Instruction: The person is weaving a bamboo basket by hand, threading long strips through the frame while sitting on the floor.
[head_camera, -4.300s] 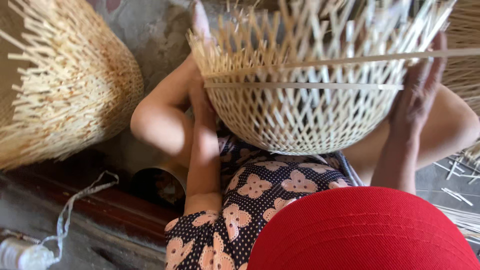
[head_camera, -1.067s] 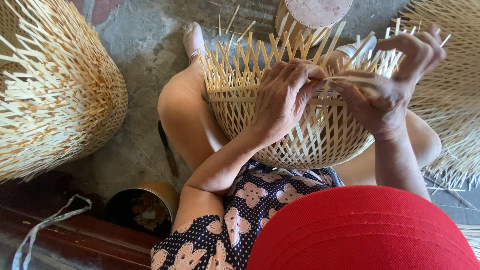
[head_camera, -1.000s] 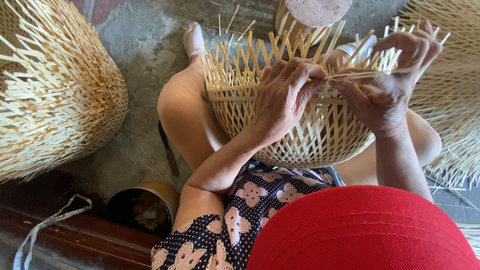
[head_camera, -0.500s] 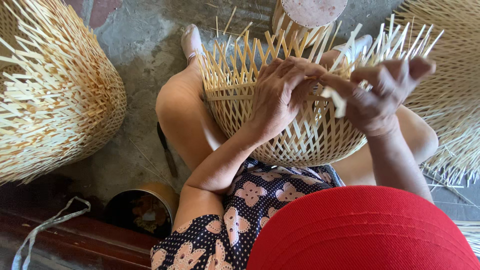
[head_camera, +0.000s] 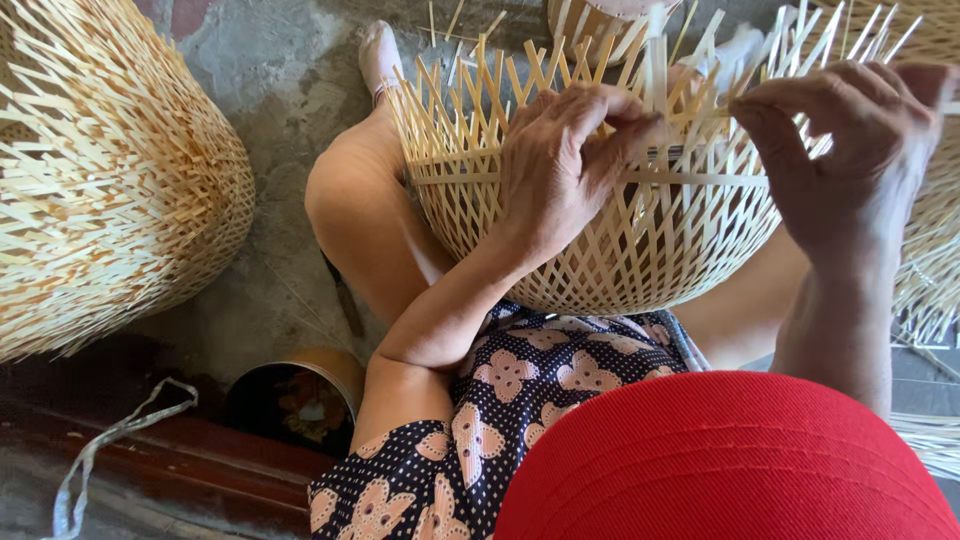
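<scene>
Pale open-weave bamboo basket (head_camera: 610, 240) sits tipped on the person's lap, its unfinished rim of loose upright strips pointing away from the camera, propped against the bent knees so both hands can get at the edge. Left hand (head_camera: 560, 165) lies over the rim, fingers curled down and pressing a horizontal bamboo band (head_camera: 700, 180) against the uprights, seemingly to keep the weave from springing apart. Right hand (head_camera: 850, 150) is up at the right side of the rim, thumb and fingertips pinched tight on a thin flat bamboo strip (head_camera: 950, 105) that runs off the right edge, drawn taut. Compared with half a second back, the right hand has dropped lower and closed into a pinch, where its fingers were splayed high; the left hand has barely shifted. Off to the left, on the grey concrete floor (head_camera: 290, 90), a large stack of woven bamboo baskets (head_camera: 100, 180) rests on its side, a round brown tin (head_camera: 295, 395) stands by the hip, and a red cap brim (head_camera: 720, 460) fills the lower foreground.
</scene>
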